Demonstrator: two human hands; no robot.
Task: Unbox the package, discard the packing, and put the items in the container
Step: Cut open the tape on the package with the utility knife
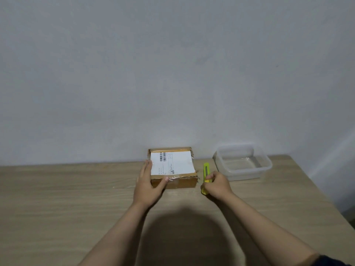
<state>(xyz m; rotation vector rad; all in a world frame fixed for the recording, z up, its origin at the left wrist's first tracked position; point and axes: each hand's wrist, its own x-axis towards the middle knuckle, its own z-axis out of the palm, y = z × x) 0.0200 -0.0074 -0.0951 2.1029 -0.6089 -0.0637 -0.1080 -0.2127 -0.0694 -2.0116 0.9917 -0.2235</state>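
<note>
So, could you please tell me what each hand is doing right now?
Left hand: open, resting against the cardboard box.
Right hand: closed around the yellow utility knife.

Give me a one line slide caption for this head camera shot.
Left hand steadies taped cardboard box; right hand grips yellow utility knife beside clear plastic container.
</note>
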